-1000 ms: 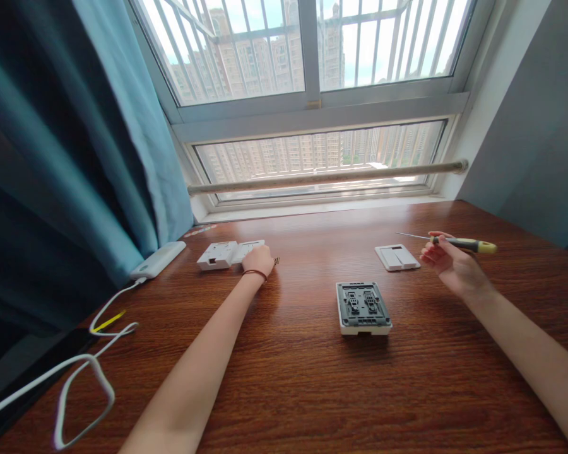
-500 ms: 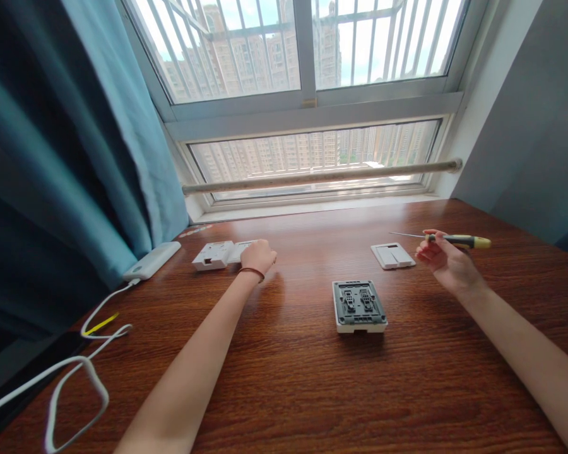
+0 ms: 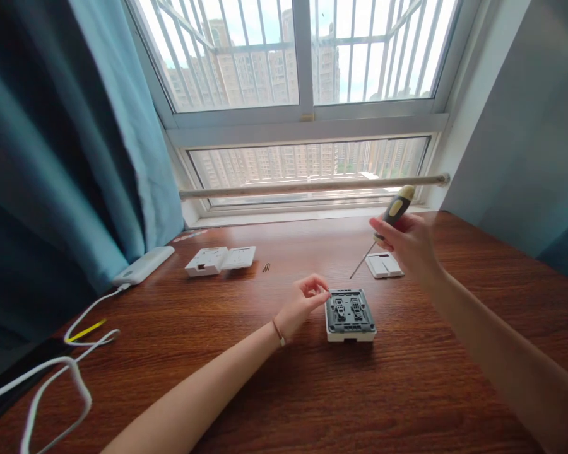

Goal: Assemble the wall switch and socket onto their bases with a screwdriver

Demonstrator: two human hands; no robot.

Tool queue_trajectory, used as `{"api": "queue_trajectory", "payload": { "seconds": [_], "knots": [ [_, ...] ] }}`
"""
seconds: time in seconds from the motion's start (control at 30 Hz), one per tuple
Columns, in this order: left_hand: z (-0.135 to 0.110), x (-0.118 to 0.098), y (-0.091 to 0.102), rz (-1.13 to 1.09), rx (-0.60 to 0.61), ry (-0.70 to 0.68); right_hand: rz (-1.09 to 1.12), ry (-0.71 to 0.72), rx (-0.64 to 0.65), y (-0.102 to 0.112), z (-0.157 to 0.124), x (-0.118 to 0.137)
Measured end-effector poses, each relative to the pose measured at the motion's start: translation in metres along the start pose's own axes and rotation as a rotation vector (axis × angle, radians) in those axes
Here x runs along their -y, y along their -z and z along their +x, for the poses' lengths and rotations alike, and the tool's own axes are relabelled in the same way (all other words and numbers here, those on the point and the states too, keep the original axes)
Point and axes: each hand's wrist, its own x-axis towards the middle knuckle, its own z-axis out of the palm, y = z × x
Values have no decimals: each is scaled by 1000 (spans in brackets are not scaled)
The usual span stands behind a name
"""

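My left hand [image 3: 307, 301] is closed in a pinch at the far left corner of a wall switch [image 3: 350, 312], a grey switch mechanism on a white back box. A tiny dark screw shows at its fingertips, mostly hidden. In my right hand [image 3: 402, 238] is a screwdriver [image 3: 396, 208] with a grey and yellow handle. Its shaft slants down to the left, and the tip hangs just beyond the switch's far edge, apart from it. A white switch cover [image 3: 384, 266] lies under the right hand. Several small screws [image 3: 266, 267] rest on the table to the left.
Two white parts, a box [image 3: 207, 261] and a flat plate [image 3: 239, 257], lie at the back left. A white power bank [image 3: 144, 265] with a white cable [image 3: 88, 309] is beside the blue curtain [image 3: 137, 157]. A yellow strip [image 3: 88, 330] lies near the cable. Beyond the table stands a barred window.
My left hand has come from the screws by the white plate, rightward and nearer, to the switch's corner. The screwdriver has swung from level to tip-down and moved left toward the switch.
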Motion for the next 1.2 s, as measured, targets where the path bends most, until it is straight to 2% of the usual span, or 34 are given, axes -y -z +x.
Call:
{"api": "queue_trajectory", "payload": {
  "seconds": [0.07,0.17,0.33,0.73,1.2],
  "knots": [
    [-4,5,-2,26,-11,12,-120,42,-30,-8,-11,-6],
    [-7,11,-3,67,-35,58,-232,41,-8,-10,-25,-21],
    [-6,15,-1,97,6,23,-242,6,26,-9,-32,-36],
    [-7,17,0,85,41,-13,-336,51,154,-11,-35,-47],
    [-7,20,1,107,35,-18,-477,111,185,-12,-36,-40]
  ]
}}
